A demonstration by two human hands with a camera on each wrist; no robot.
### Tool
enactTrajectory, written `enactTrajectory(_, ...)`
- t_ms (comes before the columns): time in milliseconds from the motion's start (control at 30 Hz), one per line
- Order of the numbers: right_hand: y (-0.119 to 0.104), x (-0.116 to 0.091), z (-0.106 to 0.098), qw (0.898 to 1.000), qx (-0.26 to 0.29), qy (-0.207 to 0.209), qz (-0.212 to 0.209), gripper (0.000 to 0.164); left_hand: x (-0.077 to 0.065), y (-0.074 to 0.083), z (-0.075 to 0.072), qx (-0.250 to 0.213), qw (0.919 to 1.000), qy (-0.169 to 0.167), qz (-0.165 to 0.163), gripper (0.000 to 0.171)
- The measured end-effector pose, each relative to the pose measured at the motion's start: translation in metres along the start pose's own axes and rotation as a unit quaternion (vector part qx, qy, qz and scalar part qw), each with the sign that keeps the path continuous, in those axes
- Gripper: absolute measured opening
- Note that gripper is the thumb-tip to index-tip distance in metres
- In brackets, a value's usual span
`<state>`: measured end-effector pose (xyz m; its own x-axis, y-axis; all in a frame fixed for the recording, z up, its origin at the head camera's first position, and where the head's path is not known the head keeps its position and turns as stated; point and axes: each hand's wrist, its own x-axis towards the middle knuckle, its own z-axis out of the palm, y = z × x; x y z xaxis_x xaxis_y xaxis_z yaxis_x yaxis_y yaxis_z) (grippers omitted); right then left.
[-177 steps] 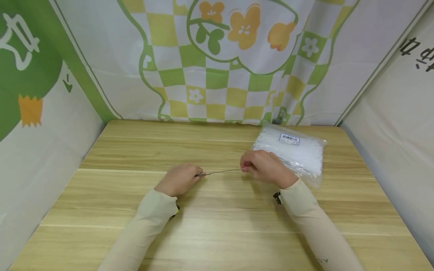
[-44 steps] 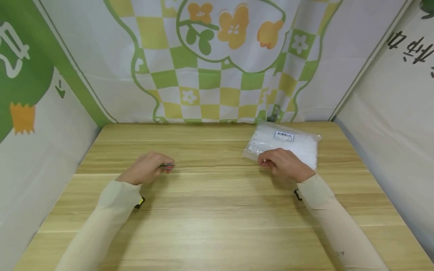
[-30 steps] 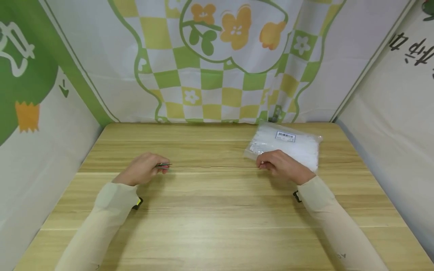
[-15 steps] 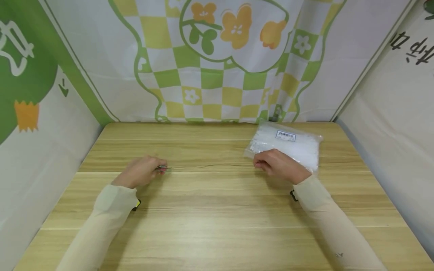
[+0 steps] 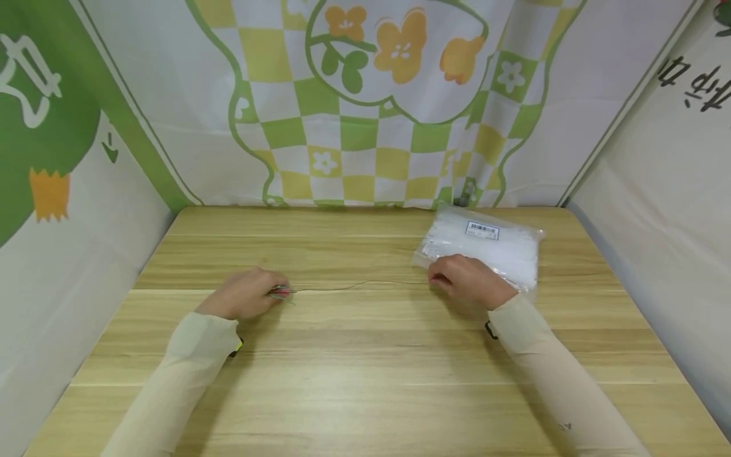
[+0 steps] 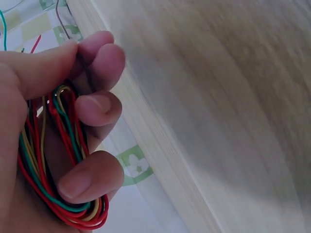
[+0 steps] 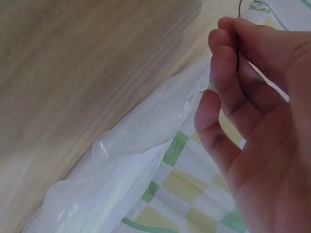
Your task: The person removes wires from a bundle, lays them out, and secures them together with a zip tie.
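In the left wrist view, my left hand point(image 5: 245, 294) curls round a coiled bundle of thin red, green, yellow and black wires point(image 6: 90, 218). Its thumb and forefinger pinch one dark wire point(image 5: 388, 280), which runs rightward just above the table in a shallow wave. At the other side, my right hand point(image 5: 471, 279) pinches that wire between thumb and fingertips. A short dark tail lies against the fingers in the right wrist view, and the remaining fingers are loosely bent. Loose coloured wire ends poke out beside the left thumb.
A clear plastic bag point(image 5: 485, 247) of white contents, with a barcode label point(image 5: 482, 230), lies at the back right, just behind my right hand. The wooden table point(image 5: 354, 381) ends at a patterned cloth point(image 5: 377, 139) behind; cloth walls flank it.
Since the first frame the hands have moved apart, with a longer stretch of wire between them. Within the last second the wire has gone from nearly straight to slack and wavy.
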<state>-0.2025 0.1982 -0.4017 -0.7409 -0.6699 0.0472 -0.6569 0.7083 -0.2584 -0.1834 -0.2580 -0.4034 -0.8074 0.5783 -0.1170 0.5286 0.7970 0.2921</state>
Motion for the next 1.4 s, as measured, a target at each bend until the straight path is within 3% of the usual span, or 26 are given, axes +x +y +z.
enactTrajectory(333, -0.004, -0.002, -0.002, 1.000, -0.011, -0.013, 0.006, 0.022, -0.002, -0.003, 0.000, -0.019, 0.9998, -0.003, -0.006, 0.022)
enactTrajectory(767, -0.006, -0.005, -0.004, 1.000, -0.008, -0.013, 0.004, 0.017, -0.001, 0.007, 0.003, 0.004, 0.9992, 0.013, -0.037, 0.032)
enactTrajectory(1067, -0.011, -0.002, -0.007, 1.000, 0.007, -0.003, -0.002, 0.013, 0.010, 0.026, 0.001, 0.026, 0.9983, 0.042, -0.031, 0.029)
enactTrajectory(1400, -0.020, 0.004, -0.007, 0.998, 0.048, 0.020, -0.036, 0.012, 0.023, 0.055, 0.001, 0.029, 0.9978, 0.046, -0.039, 0.029)
